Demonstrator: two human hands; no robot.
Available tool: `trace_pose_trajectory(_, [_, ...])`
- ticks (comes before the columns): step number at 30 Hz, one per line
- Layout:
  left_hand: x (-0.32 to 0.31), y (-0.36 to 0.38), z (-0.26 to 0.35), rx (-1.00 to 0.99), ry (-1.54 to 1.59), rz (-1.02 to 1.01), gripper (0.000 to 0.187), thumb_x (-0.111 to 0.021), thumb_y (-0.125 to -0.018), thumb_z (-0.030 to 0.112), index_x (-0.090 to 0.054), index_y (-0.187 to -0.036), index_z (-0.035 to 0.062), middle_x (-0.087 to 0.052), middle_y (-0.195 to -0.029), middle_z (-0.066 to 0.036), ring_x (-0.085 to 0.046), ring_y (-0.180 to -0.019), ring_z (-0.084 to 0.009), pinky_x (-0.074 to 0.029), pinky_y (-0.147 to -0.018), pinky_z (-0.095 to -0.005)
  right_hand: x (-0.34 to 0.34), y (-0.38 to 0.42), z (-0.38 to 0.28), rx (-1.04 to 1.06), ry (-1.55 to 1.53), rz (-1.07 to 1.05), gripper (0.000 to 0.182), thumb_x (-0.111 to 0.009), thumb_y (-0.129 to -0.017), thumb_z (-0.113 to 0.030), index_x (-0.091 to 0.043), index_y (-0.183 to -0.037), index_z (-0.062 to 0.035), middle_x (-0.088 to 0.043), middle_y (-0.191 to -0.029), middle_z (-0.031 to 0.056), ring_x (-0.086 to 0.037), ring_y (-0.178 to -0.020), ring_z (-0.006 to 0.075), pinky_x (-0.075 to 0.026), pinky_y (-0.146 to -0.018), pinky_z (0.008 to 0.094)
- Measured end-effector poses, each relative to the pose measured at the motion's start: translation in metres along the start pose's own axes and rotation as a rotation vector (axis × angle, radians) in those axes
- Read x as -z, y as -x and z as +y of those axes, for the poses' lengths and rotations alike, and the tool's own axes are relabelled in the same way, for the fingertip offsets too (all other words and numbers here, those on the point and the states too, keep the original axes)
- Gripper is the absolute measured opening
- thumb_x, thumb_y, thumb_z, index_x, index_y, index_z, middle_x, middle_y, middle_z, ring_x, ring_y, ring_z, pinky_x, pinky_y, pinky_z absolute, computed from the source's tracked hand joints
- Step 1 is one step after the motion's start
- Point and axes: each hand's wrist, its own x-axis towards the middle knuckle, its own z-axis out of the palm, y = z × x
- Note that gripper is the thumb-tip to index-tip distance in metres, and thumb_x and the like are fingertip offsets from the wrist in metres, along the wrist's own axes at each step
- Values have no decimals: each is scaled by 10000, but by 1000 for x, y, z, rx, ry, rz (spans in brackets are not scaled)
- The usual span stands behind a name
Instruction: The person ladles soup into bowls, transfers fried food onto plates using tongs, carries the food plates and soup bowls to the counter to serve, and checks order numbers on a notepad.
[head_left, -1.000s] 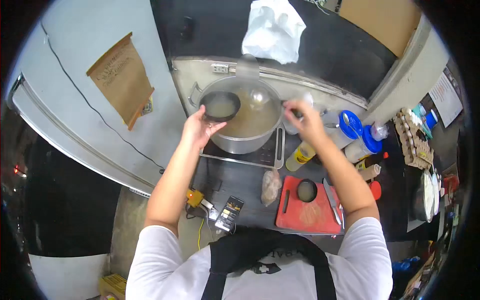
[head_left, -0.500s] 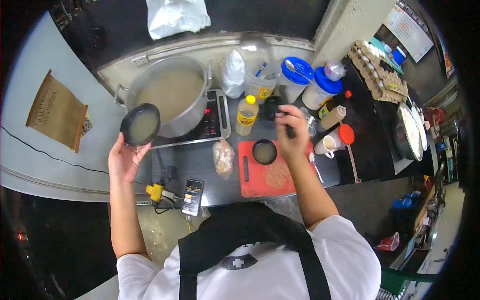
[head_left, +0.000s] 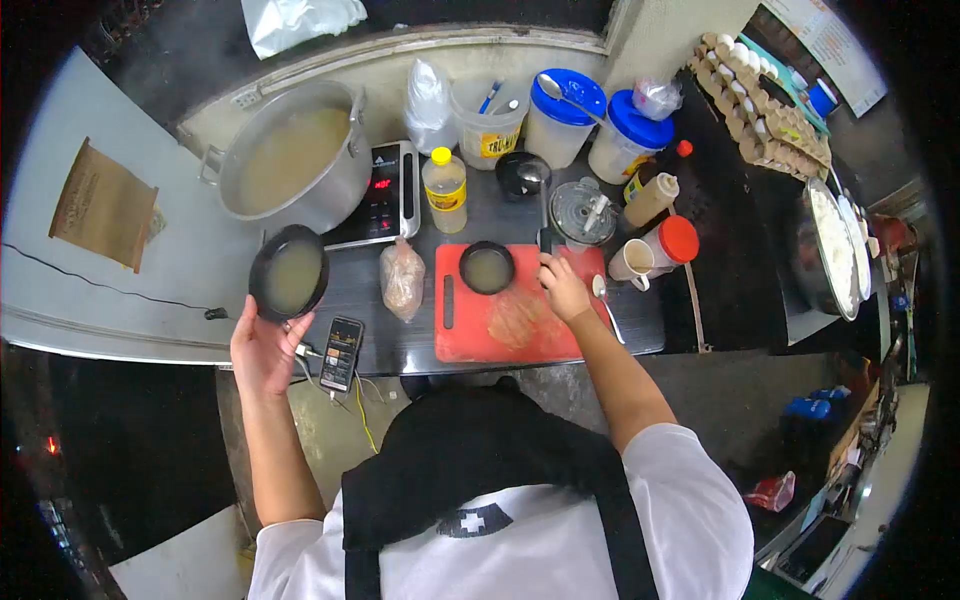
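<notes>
My left hand (head_left: 268,350) holds a black bowl (head_left: 288,275) of cloudy, pale liquid from below, in front of the large pot. My right hand (head_left: 563,285) is closed round the black handle of a ladle (head_left: 544,205). The ladle's metal head rests in a small dark bowl (head_left: 517,187) behind the red cutting board (head_left: 465,340). On that board, left of my right hand, sits another black bowl (head_left: 487,268) with similar liquid. A spoon (head_left: 607,308) lies at the board's right edge.
A big pot (head_left: 330,190) of cloudy liquid stands on an induction cooker (head_left: 385,205). Nearby are a yellow-capped bottle (head_left: 445,190), a plastic bag of food (head_left: 402,280), blue-lidded tubs (head_left: 567,115), a mug (head_left: 632,262) and a red-lidded jar (head_left: 672,245). A phone (head_left: 342,352) lies at the front edge.
My right hand has come down and towards me with the ladle, whose head now rests in the small dark bowl. My left hand still holds its bowl. The whole view has shifted.
</notes>
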Motion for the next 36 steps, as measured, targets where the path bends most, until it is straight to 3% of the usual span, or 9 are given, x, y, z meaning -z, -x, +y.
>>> trace_pose_trajectory(4, [-13,9,-26,-11,13,27,520,-395,-991,278,-296,-1400,-29,-364,-1405,-280,-390,-1241,-534,-509,-943,-514,-24,20,24,-12,-26,-148,204,-540,-792,-80,-542,-995,-103,-453,-1332,85,-457,-1207,321,-442,-955,440])
trace_pose_trajectory(8, [-26,9,-41,44,-48,6,474,-417,-989,282,-366,-1351,-18,-462,-1345,-213,-516,-1190,-373,-526,-919,-496,-9,32,8,-154,238,-218,265,-570,-811,-136,-566,-1075,-118,-409,-1397,113,-411,-1268,348,-401,-1010,462])
trace_pose_trajectory(9, [-33,8,-44,54,-54,9,478,-429,-986,288,-370,-1351,-16,-465,-1345,-201,-512,-1192,-363,-525,-915,-498,-8,30,-1,-165,181,-181,317,-594,-801,-157,-560,-1115,-127,-389,-1412,127,-391,-1280,369,-388,-1020,479])
trace_pose_trajectory(11, [-37,0,-45,107,-66,-13,481,-435,-983,289,-372,-1349,-16,-464,-1348,-197,-508,-1199,-360,-524,-915,-501,-11,23,-20,-190,71,-102,428,-642,-783,-198,-546,-1197,-143,-349,-1443,156,-352,-1304,411,-362,-1039,512])
trace_pose_trajectory(14, [-49,-14,-44,166,-92,-73,485,-442,-979,291,-372,-1359,-2,-454,-1367,-188,-495,-1220,-353,-531,-900,-503,-25,-19,-52,-203,-243,-146,741,-756,-699,-267,-425,-1358,-193,-258,-1487,208,-292,-1333,458,-334,-1049,546])
trace_pose_trajectory(16, [-56,-24,-42,180,-106,-130,466,-439,-979,280,-382,-1364,23,-444,-1384,-180,-475,-1247,-352,-535,-891,-510,-22,-52,-77,-366,-125,-282,1054,-830,-622,-301,-215,-1477,-272,-166,-1518,239,-259,-1354,468,-328,-1049,561])
trace_pose_trajectory(18, [-63,-36,-38,250,-111,-160,466,-462,-969,286,-407,-1354,30,-441,-1389,-169,-476,-1248,-343,-544,-873,-510,-24,-75,-88,-517,-56,-399,1206,-872,-562,-351,-110,-1496,-314,-128,-1517,267,-231,-1369,467,-343,-1043,555])
trace_pose_trajectory(28, [-101,-91,-28,374,-261,-387,496,-460,-969,303,-395,-1345,-13,-484,-1333,-196,-545,-1171,-345,-573,-832,-499,-34,-78,-96,-632,-131,-290,1176,-866,-546,-307,-152,-1479,-352,-279,-1414,278,-395,-1234,454,-449,-971,506])
trace_pose_trajectory(36, [-157,-111,-51,484,-287,-531,496,-429,-984,310,-377,-1352,-18,-471,-1342,-209,-548,-1162,-368,-580,-822,-485,52,-43,-116,-599,-213,-96,1151,-830,-498,-243,-221,-1475,-271,-382,-1314,287,-437,-1174,464,-456,-943,500])
